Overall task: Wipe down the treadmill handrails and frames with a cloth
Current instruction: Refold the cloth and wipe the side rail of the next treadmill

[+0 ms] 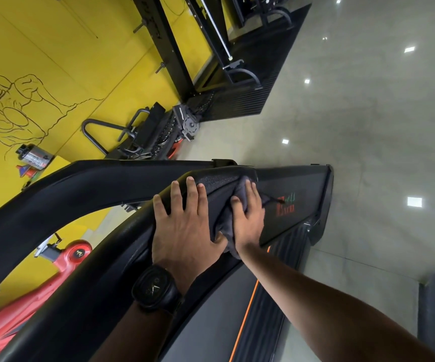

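Note:
A black treadmill fills the lower half of the tilted view. Its textured handrail (pixel 219 178) curves from the lower left up to the centre. My left hand (pixel 185 226), with a black wristwatch on the wrist, lies flat on the handrail with fingers spread. My right hand (pixel 247 218) presses a grey cloth (pixel 225 228) against the rail's inner side, just right of my left hand. The cloth is bunched under the palm and partly hidden. Beyond the hands lies the treadmill deck (pixel 302 194) with red and green lettering and an orange stripe.
A second black treadmill frame (pixel 67 189) arcs to the left. A red exercise machine (pixel 62 262) stands below it. A yellow wall (pixel 54 61) with a drawn figure is behind. Black gym racks (pixel 211 48) on a dark mat are farther off. Glossy grey floor (pixel 367 126) lies to the right.

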A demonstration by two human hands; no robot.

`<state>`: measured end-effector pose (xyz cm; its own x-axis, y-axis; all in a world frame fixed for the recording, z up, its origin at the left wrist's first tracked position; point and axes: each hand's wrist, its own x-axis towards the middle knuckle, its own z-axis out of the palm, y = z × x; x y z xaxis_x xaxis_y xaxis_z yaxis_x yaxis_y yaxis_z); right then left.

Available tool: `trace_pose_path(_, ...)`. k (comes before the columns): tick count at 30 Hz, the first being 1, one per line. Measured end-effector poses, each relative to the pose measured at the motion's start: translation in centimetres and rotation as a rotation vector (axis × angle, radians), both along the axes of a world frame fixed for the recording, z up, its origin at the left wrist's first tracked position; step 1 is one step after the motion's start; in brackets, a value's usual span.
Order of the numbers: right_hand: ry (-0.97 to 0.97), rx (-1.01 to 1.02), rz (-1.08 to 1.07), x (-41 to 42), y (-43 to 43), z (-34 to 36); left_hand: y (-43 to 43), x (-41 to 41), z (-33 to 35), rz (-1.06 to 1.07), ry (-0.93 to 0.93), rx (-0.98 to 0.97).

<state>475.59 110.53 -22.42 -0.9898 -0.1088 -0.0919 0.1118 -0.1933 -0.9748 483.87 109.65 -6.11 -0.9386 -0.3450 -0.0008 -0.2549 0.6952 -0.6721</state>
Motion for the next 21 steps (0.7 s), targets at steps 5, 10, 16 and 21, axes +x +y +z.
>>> trace_pose_path(5,0.182,0.017,-0.033,-3.3,-0.4,0.8,-0.2,-0.1,0.0,-0.011,-0.01,0.009)
trace_pose_path(10,-0.342,-0.036,-0.037,-0.7,-0.3,-1.2,-0.3,0.3,-0.4,-0.037,0.015,-0.014)
trace_pose_path(16,-0.181,-0.017,-0.03,3.3,-0.4,2.2,-0.1,0.6,-0.3,-0.089,0.038,0.016)
trace_pose_path(21,0.121,-0.267,-0.083,1.1,0.3,7.8,0.0,0.8,1.4,-0.149,0.216,0.183)
